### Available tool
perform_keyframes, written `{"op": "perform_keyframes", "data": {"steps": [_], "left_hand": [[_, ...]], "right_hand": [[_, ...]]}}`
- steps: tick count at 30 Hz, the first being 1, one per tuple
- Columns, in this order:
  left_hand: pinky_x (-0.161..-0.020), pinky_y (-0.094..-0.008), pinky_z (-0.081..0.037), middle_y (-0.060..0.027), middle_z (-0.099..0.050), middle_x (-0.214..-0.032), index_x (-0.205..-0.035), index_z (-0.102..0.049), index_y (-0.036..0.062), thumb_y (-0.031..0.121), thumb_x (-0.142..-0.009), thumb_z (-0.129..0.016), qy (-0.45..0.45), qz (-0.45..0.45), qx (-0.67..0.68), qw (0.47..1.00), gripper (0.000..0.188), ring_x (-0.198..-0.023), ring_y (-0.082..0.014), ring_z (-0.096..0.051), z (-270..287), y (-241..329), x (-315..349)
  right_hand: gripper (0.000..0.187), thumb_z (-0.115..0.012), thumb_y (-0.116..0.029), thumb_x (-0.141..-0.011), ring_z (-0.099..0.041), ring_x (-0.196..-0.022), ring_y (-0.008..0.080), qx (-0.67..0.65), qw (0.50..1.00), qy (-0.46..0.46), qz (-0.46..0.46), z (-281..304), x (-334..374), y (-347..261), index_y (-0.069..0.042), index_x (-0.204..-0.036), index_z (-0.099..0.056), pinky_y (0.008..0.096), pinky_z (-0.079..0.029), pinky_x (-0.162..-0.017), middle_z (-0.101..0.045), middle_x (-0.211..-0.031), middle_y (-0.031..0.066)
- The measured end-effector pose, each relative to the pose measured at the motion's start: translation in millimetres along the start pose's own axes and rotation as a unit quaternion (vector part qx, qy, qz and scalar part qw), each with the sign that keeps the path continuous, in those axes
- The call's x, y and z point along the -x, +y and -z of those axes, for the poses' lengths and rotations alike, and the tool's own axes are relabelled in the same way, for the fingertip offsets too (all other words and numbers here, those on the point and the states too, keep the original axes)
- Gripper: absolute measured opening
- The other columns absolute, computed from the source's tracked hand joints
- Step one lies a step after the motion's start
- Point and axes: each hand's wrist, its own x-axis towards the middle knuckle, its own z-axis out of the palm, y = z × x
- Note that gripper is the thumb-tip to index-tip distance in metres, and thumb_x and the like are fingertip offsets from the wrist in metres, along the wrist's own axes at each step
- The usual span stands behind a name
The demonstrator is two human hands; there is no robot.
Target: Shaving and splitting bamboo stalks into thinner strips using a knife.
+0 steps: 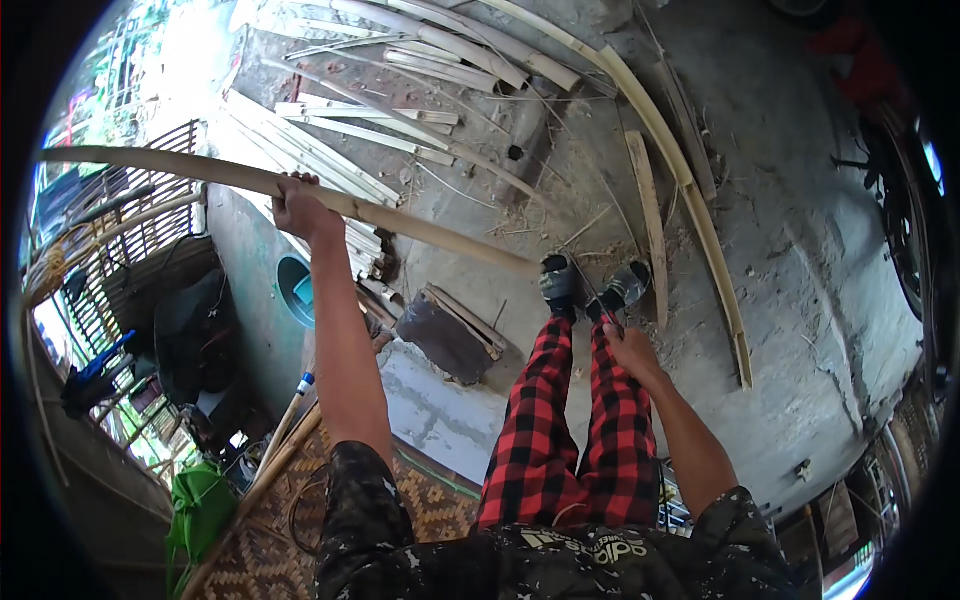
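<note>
My left hand (308,208) is wrapped round a long bamboo pole (430,232), held out at the left. The pole slants from the far left down to the floor by my feet, its near end close to my left shoe (558,282). In front of my right knee, my right hand (632,352) is closed on a long, thin dark tool (592,290). It looks like a blade and points up and left past my shoes, toward the pole's near end. The fingers cover its handle, and its exact kind is hard to make out.
Split bamboo strips (320,160) and cut lengths (480,50) lie across the floor ahead. A long curved strip (690,190) runs along the right. A dark block (445,335) rests left of my legs, with a teal basin (292,290) beyond. Woven matting (290,510) is beneath me.
</note>
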Motion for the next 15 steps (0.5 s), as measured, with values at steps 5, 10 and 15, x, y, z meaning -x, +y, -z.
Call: {"op": "perform_keyframes", "data": {"steps": [5,10,15], "left_hand": [[-0.061,-0.0267,-0.055,-0.0080,-0.064,-0.080,-0.089,-0.060,-0.0017,0.012,-0.097,-0.060,0.070,0.027,-0.043,0.996,0.016,-0.066,-0.0153,-0.063,49.5,-14.1,-28.6],[-0.060,-0.0283,-0.056,-0.0082,-0.064,-0.078,-0.089,-0.061,-0.0020,0.013,-0.098,-0.060,0.055,0.055,-0.060,0.995,0.018,-0.065,-0.0155,-0.064,71.3,-67.2,-46.7],[-0.063,-0.0314,-0.060,-0.0105,-0.064,-0.081,-0.099,-0.060,-0.0064,0.012,-0.100,-0.057,0.058,0.080,-0.077,0.992,0.018,-0.068,-0.0181,-0.066,56.7,-111.1,-111.6]], "right_hand": [[0.067,-0.055,-0.054,-0.096,-0.069,-0.084,0.0436,-0.056,0.996,0.031,0.063,25.8,11.2,-8.5,0.012,-0.097,-0.066,0.0488,-0.050,-0.080,-0.068,-0.081,0.0311],[0.059,-0.055,-0.053,-0.097,-0.061,-0.057,0.0271,-0.093,0.994,0.051,0.022,46.3,16.5,-4.3,0.004,-0.085,-0.063,0.0433,-0.047,-0.056,-0.062,-0.066,0.0150],[0.053,-0.055,-0.053,-0.099,-0.046,-0.039,0.0145,-0.168,0.980,0.055,-0.091,54.6,26.3,-23.4,-0.008,-0.072,-0.050,0.0343,-0.034,-0.037,-0.048,-0.055,0.0021]]}}
